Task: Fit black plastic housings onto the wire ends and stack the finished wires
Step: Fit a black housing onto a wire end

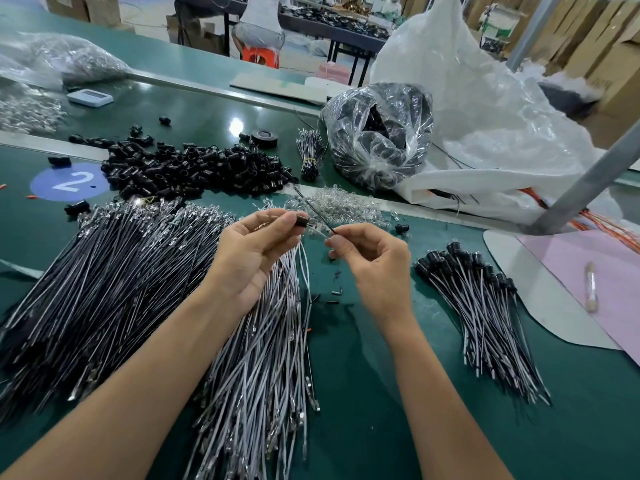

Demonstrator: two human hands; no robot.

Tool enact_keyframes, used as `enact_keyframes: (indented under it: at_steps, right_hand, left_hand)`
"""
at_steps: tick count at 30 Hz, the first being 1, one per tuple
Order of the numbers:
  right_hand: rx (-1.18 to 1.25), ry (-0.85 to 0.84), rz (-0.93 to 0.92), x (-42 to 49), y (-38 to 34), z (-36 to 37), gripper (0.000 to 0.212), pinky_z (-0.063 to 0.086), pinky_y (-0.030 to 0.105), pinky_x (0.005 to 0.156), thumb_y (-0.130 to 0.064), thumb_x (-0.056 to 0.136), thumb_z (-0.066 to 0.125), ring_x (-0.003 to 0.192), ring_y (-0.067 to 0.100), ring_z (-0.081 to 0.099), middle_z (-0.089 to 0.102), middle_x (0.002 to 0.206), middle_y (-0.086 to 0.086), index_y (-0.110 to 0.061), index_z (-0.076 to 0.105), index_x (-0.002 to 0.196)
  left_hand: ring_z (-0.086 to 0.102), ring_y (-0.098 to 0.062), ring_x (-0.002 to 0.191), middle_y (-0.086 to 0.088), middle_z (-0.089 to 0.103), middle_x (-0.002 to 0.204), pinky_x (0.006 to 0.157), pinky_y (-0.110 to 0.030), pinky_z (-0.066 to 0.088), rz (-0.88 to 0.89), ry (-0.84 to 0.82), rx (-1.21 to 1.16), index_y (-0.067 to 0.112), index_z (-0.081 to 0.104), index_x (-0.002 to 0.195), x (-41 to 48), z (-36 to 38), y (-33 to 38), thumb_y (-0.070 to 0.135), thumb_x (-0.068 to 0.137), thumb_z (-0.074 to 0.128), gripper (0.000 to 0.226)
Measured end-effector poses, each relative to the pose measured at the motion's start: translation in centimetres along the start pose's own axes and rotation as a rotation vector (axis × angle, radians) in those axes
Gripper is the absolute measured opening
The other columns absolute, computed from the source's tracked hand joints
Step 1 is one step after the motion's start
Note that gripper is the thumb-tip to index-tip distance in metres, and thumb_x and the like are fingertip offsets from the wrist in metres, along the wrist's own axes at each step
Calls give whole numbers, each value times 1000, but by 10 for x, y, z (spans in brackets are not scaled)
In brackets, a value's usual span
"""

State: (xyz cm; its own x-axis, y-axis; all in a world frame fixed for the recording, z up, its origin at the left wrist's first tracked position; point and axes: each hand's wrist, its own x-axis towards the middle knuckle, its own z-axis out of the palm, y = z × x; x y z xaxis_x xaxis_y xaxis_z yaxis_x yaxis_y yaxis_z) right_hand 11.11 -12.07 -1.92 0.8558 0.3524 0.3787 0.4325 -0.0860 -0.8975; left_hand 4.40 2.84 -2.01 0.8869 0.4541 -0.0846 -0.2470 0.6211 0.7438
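Observation:
My left hand [258, 244] pinches a small black plastic housing [301, 221] between thumb and fingertips above the table. My right hand [372, 258] pinches a thin black wire [313, 209] that slants up and left past the housing; a white wire end runs between the two hands. Loose black housings [194, 168] lie heaped at the back left. A pile of black wires [104, 278] spreads at the left, and a pile of white wires [263, 348] lies under my forearms. Finished wires with housings [478, 306] are stacked at the right.
A clear bag of black parts [381, 133] and a big white plastic sack [485, 116] stand at the back right. Clear small parts [339, 206] lie behind my hands. A grey metal post [588, 181] slants down at the right beside a pink sheet [595, 271].

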Motion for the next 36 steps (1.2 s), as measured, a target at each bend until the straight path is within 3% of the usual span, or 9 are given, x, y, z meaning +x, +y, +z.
enact_keyframes:
  at_steps: [4,7,10,17,22,36]
  right_hand:
    - [-129,80,-52,0,3,-2,14,47,13,61,-6,83,76,61,1,62,70,71,-12,-20,74,83]
    - [-203,140,-96,1,4,-3,13,41,10,59,-6,80,77,58,3,56,68,71,-12,-19,75,79]
    - [-237,169,-123,1,5,-5,12,42,14,59,-6,79,76,59,7,56,69,70,-10,-18,75,75]
    - [-285,152,-164,0,5,-5,12,44,22,56,-3,76,74,57,11,54,67,68,-8,-14,74,71]
    - [-295,160,-160,1,6,-7,11,48,30,57,-5,78,74,59,15,56,68,69,-6,-14,74,73]
    - [-315,156,-180,1,6,-6,9,50,33,59,-6,78,74,61,15,58,69,71,-7,-14,75,74]
  left_hand:
    - [73,-13,72,-7,76,84,64,-20,58,-5,61,-112,13,78,69,0,-4,3,10,68,71,7]
    - [73,-15,72,-7,76,82,63,-20,57,33,103,-139,12,77,71,1,-4,3,8,69,71,7]
    - [73,-15,73,-7,76,81,64,-20,57,61,137,-163,9,73,79,3,-5,3,7,71,70,9]
    - [73,-14,73,-5,76,79,65,-20,57,83,175,-149,14,77,68,4,-5,3,8,67,72,8]
    - [73,-15,74,-6,75,82,65,-20,57,92,167,-150,12,75,73,6,-6,4,7,68,72,8]
    - [72,-14,73,-5,75,81,65,-19,56,138,120,-65,14,77,71,4,-4,3,8,67,72,9]
